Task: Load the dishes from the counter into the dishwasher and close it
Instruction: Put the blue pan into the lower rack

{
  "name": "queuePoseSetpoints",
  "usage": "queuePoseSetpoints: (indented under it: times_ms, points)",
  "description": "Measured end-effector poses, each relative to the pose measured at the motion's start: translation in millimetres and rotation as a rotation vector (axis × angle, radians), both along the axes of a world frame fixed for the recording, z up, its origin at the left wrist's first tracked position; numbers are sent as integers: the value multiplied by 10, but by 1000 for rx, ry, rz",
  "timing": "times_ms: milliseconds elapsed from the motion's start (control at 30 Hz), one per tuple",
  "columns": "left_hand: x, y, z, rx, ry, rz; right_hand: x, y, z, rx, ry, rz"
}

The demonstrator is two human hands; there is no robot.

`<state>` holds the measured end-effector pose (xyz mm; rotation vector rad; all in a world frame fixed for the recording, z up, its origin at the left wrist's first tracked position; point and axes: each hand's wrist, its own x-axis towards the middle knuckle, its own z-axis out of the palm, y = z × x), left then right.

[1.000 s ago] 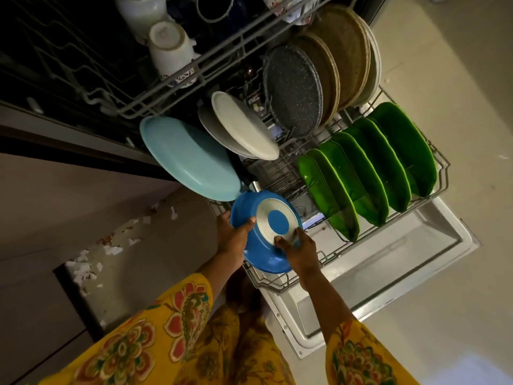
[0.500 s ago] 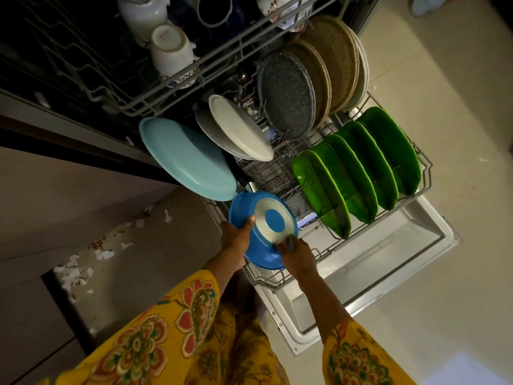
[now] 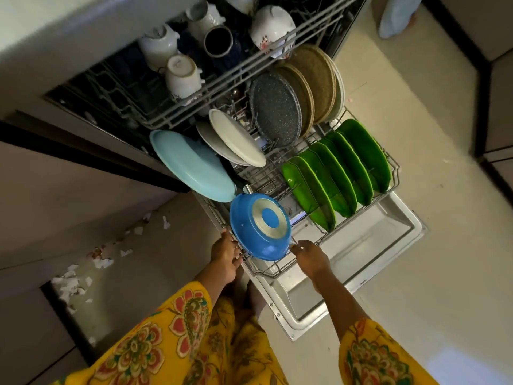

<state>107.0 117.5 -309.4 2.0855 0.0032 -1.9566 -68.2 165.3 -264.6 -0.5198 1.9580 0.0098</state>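
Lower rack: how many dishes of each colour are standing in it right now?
Green plates: 5
Brown woven-look plates: 2 plain, perhaps more behind
Speckled grey plate: 1
White plates: 2
Light blue plate: 1
Blue pan: 1
Total: at least 12

Blue bowl [image 3: 259,227] stands tilted, base outward, in lower rack [image 3: 277,269].
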Motion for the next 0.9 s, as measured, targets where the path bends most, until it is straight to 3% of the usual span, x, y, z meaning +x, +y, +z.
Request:
queuePoseSetpoints:
  times_ms: [400,700,900]
  points:
    - [89,102,487,61,44,101,-63,-64,618,16,33,48]
    - [-215,92,662,24,48,166,-251,-186,663,-55,-19,-46]
    - [-849,392,631,40,-7,247,-789,-119,486,4,-39,40]
